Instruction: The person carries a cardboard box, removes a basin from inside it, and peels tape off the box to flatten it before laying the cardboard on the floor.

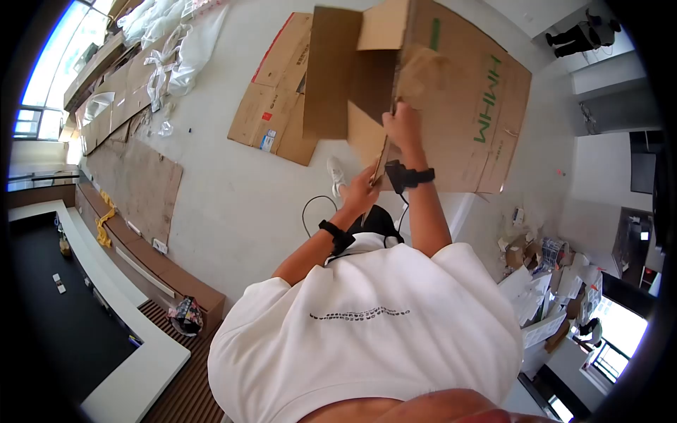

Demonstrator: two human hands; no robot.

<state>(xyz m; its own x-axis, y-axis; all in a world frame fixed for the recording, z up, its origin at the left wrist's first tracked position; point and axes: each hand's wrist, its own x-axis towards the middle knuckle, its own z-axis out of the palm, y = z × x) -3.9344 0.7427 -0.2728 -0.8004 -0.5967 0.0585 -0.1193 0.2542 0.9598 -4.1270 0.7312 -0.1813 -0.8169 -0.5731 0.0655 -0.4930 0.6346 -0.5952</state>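
Observation:
A large cardboard box with green lettering stands in front of me, its flaps open and its inside partly in shadow. My right hand is closed around the edge of the box where a flap meets the side. Lower down, my left hand grips the near corner of the same box, with its fingertips partly hidden. Both wrists carry black bands. Beside the box, a flattened cardboard sheet with red and blue labels lies on the floor.
Cardboard and clear plastic wrapping are piled at the upper left. A white-edged counter runs along the lower left. Scrap and cartons are heaped on the right. Another person is at the upper right.

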